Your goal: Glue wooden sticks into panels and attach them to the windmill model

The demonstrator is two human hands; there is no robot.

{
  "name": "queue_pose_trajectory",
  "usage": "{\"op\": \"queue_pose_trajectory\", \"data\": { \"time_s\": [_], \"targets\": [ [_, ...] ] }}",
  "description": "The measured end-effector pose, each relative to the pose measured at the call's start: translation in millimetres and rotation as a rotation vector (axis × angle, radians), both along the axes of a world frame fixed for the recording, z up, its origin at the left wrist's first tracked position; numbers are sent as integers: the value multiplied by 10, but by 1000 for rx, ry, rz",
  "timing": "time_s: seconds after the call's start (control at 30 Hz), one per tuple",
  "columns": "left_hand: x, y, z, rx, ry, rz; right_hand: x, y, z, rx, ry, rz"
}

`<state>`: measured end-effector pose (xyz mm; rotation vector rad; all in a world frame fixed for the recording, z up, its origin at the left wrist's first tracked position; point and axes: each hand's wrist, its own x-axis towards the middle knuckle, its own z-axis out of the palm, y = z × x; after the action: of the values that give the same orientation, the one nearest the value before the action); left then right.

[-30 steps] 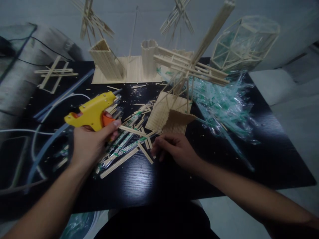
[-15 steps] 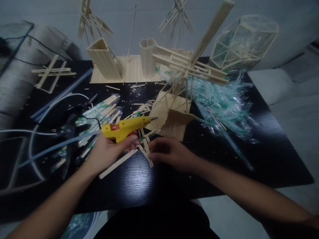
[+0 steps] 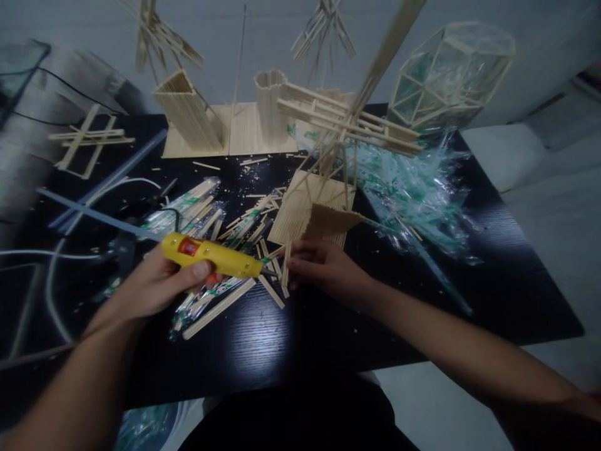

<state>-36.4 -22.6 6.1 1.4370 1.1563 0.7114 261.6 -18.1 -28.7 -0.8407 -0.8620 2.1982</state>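
Note:
My left hand (image 3: pixel 162 282) is wrapped round a yellow hot glue gun (image 3: pixel 213 255), a long pale glue stick (image 3: pixel 101 215) running out of its back. The gun's metal nozzle points right and slightly down, close to a short wooden stick (image 3: pixel 285 269). That stick stands nearly upright in the fingers of my right hand (image 3: pixel 322 269), which are closed on it. Below the nozzle, more wooden sticks (image 3: pixel 230 310) lie on the black table (image 3: pixel 319 351). Just behind my right hand is a flat wooden-stick base (image 3: pixel 293 216) carrying a windmill-like model (image 3: pixel 347 128).
Wrapped stick bundles (image 3: pixel 188 210) and a white cable (image 3: pixel 51 288) lie at left. Crumpled plastic wrappers (image 3: pixel 417 188) cover the right. Along the back stand a three-sided stick tower (image 3: pixel 190 116), a round one (image 3: pixel 272 109) and a wooden-framed shape (image 3: pixel 451 78).
The glue gun has swung from pointing slightly up to pointing down at the stick, moving left and lower. My right hand has lifted a stick from the pile and turned it upright.

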Motion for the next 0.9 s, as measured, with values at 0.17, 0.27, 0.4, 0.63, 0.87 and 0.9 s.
{"op": "queue_pose_trajectory", "data": {
  "time_s": [0.17, 0.27, 0.4, 0.63, 0.87, 0.9],
  "targets": [
    [-17, 34, 27, 42, 36, -61, -12, -18, 1, -37, 8, 3],
    [-4, 48, 31, 52, 61, -120, -20, -41, 18, -41, 9, 18],
    [39, 52, 78, 4, 97, -137, -31, -65, 35, -61, 23, 32],
    [98, 33, 122, -30, 53, -133, -38, -82, 43, -79, 37, 20],
    [66, 10, 73, -56, 72, -118, -38, -94, 19, -86, 45, 15],
    [64, 7, 75, -57, 75, -106, -39, -95, 17, -91, 42, 15]
  ]
}}
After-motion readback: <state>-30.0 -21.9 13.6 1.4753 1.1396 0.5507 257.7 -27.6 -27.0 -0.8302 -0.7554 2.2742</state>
